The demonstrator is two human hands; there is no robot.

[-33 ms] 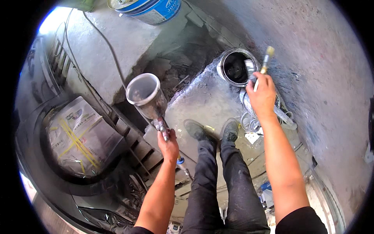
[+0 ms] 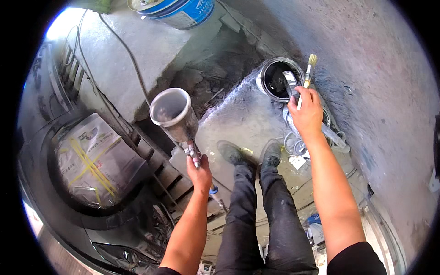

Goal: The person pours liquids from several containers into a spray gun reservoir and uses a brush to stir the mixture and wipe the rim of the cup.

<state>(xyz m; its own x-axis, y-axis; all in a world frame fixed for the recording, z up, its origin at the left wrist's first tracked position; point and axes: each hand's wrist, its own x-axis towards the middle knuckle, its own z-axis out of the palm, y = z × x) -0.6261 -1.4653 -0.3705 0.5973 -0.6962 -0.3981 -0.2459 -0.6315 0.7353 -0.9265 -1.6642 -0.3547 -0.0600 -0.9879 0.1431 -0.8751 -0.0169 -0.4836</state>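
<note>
Jutting forward from curled hands [image 2: 199, 173] [image 2: 305, 112]: left, spray gun [image 2: 184, 130]; right, brush [image 2: 308, 76], silvery tool [image 2: 289, 79].

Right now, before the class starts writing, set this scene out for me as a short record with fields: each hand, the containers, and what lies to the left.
Left hand: the hand grips a spray gun with an open-topped cup
Right hand: the hand holds a paintbrush, bristles up, and a silver-headed tool
Tool position: head over the can's mouth; contact with the rim unclear
Can: open, dark contents
Bucket: blue, at the top edge
Left side: black car body, wheel opening covered by a sheet with yellow tape
</note>
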